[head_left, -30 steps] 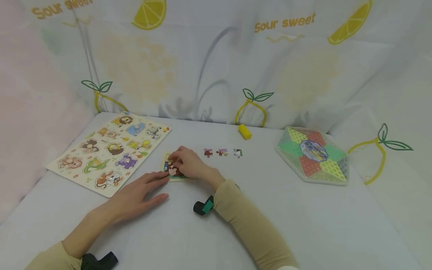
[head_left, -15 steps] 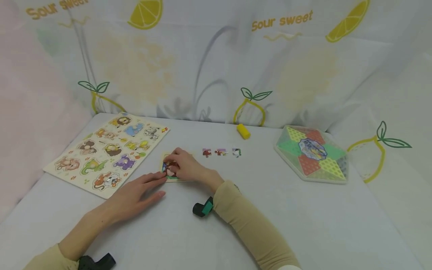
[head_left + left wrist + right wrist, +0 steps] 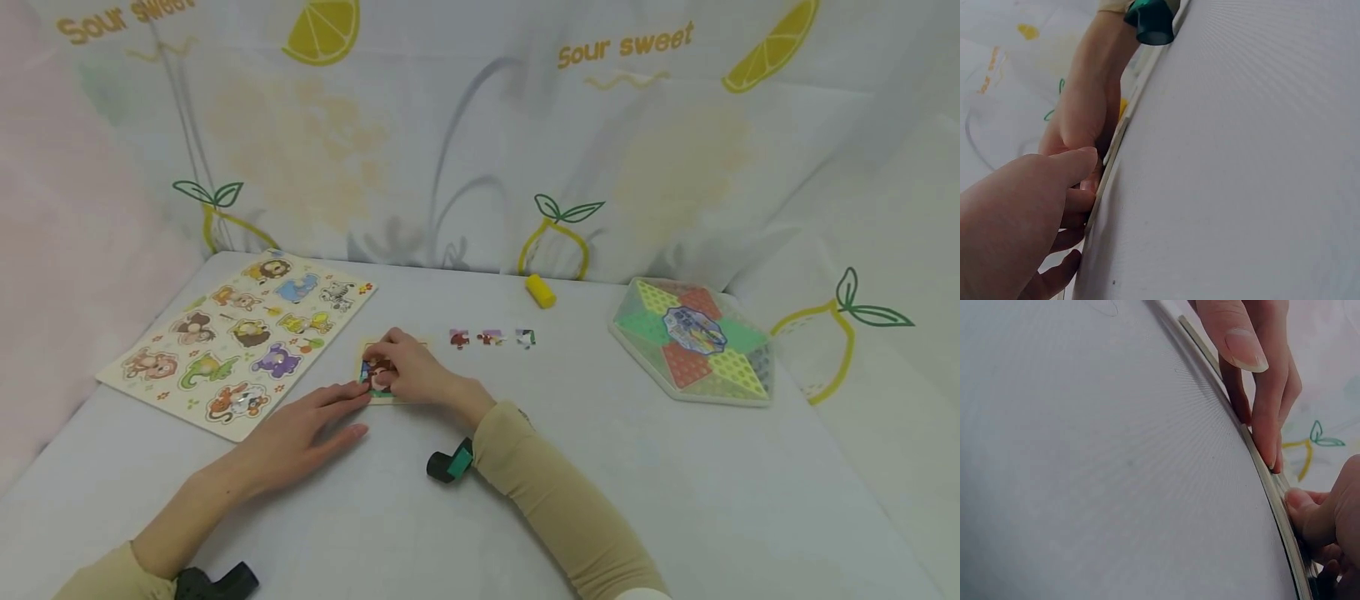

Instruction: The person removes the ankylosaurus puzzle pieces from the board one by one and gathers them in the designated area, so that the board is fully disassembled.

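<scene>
Small puzzle [image 3: 380, 387] on counter [image 3: 337, 533]: left hand [image 3: 303, 432], fingers extended, touching its left edge; right hand [image 3: 426, 375] bent over it, grip unclear. We note little change since half-second earlier; loose pieces [image 3: 491, 337] right of puzzle suggest incompleteness.

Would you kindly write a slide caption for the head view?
Left hand and right hand at a small jigsaw, three loose pieces lying in a row to its right.
</scene>
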Motion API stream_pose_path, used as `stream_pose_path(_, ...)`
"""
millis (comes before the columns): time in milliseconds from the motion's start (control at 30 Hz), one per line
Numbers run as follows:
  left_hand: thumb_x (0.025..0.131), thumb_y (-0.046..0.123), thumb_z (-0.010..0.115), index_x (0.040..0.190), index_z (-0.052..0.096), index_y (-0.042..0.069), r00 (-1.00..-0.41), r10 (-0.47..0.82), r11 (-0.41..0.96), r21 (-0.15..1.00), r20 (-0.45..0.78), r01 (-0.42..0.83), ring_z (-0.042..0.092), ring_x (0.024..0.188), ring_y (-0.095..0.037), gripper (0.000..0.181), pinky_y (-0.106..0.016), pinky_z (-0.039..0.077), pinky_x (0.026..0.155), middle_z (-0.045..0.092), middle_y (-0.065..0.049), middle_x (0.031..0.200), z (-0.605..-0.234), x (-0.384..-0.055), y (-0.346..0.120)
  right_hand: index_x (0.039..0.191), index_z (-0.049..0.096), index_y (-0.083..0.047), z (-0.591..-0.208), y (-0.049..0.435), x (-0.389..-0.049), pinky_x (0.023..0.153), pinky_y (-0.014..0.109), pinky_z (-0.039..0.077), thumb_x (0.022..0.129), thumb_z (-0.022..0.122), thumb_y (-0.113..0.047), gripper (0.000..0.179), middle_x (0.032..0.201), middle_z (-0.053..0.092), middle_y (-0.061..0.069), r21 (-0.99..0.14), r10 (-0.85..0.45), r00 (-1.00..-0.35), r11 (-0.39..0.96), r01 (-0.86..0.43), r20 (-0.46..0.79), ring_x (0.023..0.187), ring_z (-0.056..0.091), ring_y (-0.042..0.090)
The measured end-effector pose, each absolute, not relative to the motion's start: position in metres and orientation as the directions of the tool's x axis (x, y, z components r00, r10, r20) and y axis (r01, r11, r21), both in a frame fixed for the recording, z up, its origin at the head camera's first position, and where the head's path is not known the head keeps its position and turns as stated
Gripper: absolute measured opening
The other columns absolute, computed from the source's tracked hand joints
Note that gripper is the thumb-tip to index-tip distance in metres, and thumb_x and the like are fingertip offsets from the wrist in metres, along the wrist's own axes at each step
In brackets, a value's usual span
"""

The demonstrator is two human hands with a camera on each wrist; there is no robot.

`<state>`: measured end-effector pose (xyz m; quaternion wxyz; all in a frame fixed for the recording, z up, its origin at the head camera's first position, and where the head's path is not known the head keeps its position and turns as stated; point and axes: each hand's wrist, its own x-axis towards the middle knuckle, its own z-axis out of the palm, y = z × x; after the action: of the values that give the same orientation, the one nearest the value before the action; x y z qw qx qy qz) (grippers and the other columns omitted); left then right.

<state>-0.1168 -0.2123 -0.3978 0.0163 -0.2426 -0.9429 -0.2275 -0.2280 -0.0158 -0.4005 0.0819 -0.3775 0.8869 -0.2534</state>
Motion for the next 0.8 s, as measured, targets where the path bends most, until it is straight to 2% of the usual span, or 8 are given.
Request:
stream_pose_path(567, 0.1, 0.04, 0.06, 0.137, 0.063, 0.014, -0.871, 0.464, 0.778, 0.394, 0.165, 0.489, 0.052, 0.134, -0.031, 0.046, -0.053, 0.046, 0.105, 0.056, -0.003, 0.144, -0.4001, -0.1185, -0.2123, 0.131, 0.062, -0.01, -0.3966, -0.0167, -0.2249, 0.097, 0.02, 0.045, 0.097, 0.062, -0.008, 0.033, 0.122, 0.054, 0.006, -0.5, -0.701, -0.712, 0.605, -0.62, 0.035, 0.107, 0.053, 0.015)
stream_pose_path(800, 0.1, 0.041, 0.06, 0.137, 0.062, 0.013, -0.875, 0.46, 0.78, 0.404, 0.15, 0.479, 0.051, 0.134, -0.031, 0.046, -0.053, 0.045, 0.106, 0.056, -0.004, 0.144, -0.3982, -0.1177, -0.2111, 0.133, 0.062, -0.011, -0.3967, -0.0168, -0.224, 0.093, 0.019, 0.045, 0.097, 0.064, -0.011, 0.036, 0.118, 0.055, 0.005, -0.493, -0.685, -0.728, 0.626, -0.604, 0.021, 0.102, 0.052, 0.013)
